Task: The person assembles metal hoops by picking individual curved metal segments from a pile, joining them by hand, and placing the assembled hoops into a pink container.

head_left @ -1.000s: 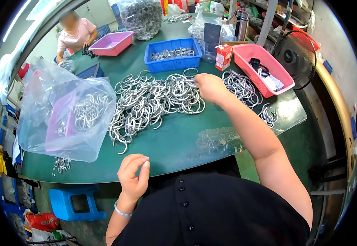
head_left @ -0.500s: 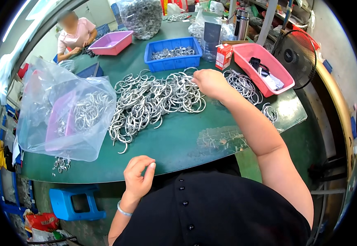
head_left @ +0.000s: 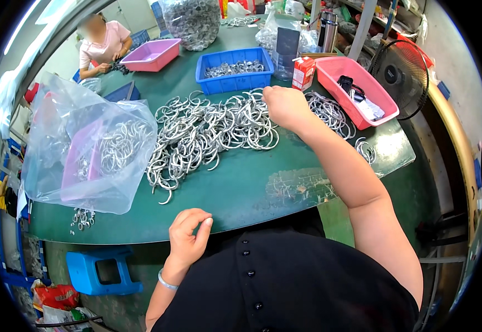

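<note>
A large heap of open silver metal rings [head_left: 208,124] spreads over the green table [head_left: 235,185]. My right hand [head_left: 286,106] is at the heap's far right end, its fingers bent down and pressed together. Whatever they grip is hidden behind the hand, with rings right beside the fingertips. My left hand [head_left: 190,235] hovers by the table's near edge, apart from the heap. Its fingers are curled in, with the thumb close against them; anything inside is out of sight.
A clear plastic bag [head_left: 122,191] with rings and a pink tray lies left. Behind the heap stands a blue bin [head_left: 235,86] of small metal parts; a pink basket [head_left: 357,110] and a fan [head_left: 398,77] stand right. A person [head_left: 105,41] sits across the table.
My right hand has shifted slightly to the right at the heap's far end, and the ring seen at its fingertips no longer stands out. My left hand has barely moved.
</note>
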`<state>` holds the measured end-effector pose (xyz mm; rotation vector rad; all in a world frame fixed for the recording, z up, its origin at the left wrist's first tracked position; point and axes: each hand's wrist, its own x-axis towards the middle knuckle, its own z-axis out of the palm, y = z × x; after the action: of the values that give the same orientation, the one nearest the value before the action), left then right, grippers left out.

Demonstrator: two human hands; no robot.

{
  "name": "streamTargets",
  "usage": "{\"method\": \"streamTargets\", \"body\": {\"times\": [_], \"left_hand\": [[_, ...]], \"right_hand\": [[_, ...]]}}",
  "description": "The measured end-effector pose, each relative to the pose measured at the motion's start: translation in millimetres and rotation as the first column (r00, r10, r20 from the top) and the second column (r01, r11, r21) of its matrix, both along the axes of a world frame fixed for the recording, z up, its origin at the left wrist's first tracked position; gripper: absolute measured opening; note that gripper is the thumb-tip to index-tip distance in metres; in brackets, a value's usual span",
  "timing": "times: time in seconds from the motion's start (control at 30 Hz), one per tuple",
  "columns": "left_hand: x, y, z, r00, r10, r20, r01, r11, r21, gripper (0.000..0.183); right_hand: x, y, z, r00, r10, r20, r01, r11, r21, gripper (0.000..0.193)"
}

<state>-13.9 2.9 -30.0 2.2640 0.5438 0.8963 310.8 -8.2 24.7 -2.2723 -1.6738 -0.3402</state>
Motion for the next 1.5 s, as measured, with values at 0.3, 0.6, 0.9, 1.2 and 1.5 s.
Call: {"method": "streamTargets", "body": {"times": [0.3, 0.6, 0.9, 1.2, 1.5], "left_hand": [[0, -1, -3, 1.0, -0.005, -0.027, 0.004, 1.0, -0.008, 0.006], [-1, -3, -4, 0.999, -0.009, -0.046, 0.007, 0.999, -0.035, 0.007], [13, -3, 8, 0.995, -0.094, -0.025, 0.085, 0.962, -0.258, 0.011], [37, -5, 18, 0.952, 0.028, 0.306, 0.223, 0.62, -0.752, 0.023], [31, 1, 16, 0.95, 0.092, 0.297, 0.243, 0.376, -0.894, 0.02]], "right_hand": [[5, 13, 19, 0.997, -0.074, 0.022, 0.077, 0.977, -0.199, 0.019], [26, 12, 24, 0.989, -0.138, -0.044, 0.124, 0.963, -0.241, 0.019], [-1, -40, 15, 0.053, 0.148, -0.988, -0.241, 0.962, 0.131, 0.02], [-95, -64, -37, -0.444, 0.165, -0.881, -0.241, 0.925, 0.295, 0.024], [-100, -74, -49, -0.671, 0.116, -0.733, -0.215, 0.915, 0.342, 0.029]]}}
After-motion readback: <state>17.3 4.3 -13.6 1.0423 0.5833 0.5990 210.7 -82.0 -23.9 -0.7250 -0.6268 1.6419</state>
